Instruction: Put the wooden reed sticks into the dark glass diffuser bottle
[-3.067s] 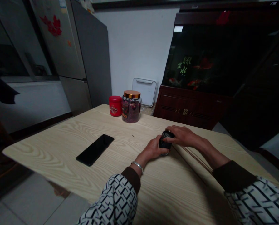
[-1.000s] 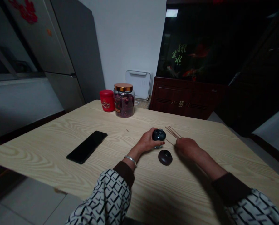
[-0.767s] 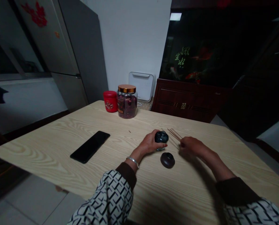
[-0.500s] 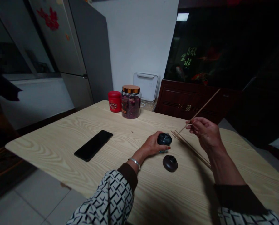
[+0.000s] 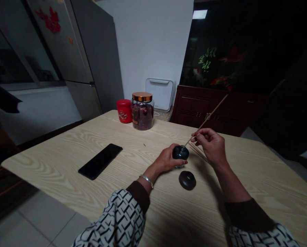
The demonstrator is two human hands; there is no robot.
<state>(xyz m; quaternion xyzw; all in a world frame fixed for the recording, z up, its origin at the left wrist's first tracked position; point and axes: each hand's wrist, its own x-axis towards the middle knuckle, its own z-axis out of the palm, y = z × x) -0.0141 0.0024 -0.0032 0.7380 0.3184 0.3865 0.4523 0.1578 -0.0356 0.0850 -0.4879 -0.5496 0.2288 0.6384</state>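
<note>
My left hand (image 5: 167,158) is wrapped around a small dark glazed bottle (image 5: 179,153) with a narrow neck, standing on the table. Between the fingertips of my right hand (image 5: 212,144) is a thin reed stick (image 5: 207,118), slanting up to the right. Its lower end meets the bottle's mouth; how far it goes in I cannot tell. More thin sticks (image 5: 197,151) lie on the table, partly hidden beneath my right hand. A dark brown rounded cap (image 5: 187,180) rests just in front of the bottle.
A black phone (image 5: 100,161) lies on the wooden table (image 5: 66,144) to the left. At the back stand a red canister (image 5: 124,111) and a copper-lidded glass jar (image 5: 142,113) of dried flowers. A tiny brown fragment (image 5: 144,144) lies mid-table. Behind is a dark fish tank (image 5: 215,65).
My right hand has moved left and brought the stick's lower end from beside the bottle to its mouth. My left hand keeps its hold on the bottle.
</note>
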